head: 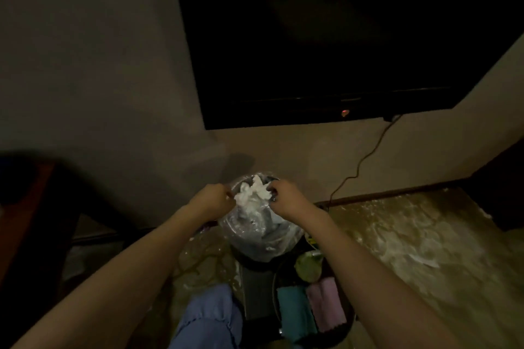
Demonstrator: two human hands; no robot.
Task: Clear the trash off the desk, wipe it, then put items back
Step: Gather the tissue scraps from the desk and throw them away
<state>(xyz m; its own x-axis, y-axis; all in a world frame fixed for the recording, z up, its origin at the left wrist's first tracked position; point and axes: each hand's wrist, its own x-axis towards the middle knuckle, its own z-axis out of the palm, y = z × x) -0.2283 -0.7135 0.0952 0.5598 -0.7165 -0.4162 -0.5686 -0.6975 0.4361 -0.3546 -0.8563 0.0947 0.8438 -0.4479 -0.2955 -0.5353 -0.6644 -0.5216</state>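
Wall close behind bin; bucket alongside.

— Between the grips? 
— Crumpled tissue, in the mouth of the lined trash bin; left grip at its left rim, right grip at its right rim.
— Beyond the grips?
— Wall, with a mounted screen above and to the right; cable hanging down from it, right of the right grip.
— Nearer than the grips?
— Bucket holding folded cloths, below the right grip, just beside the bin on the floor. Trouser leg left of the bucket.
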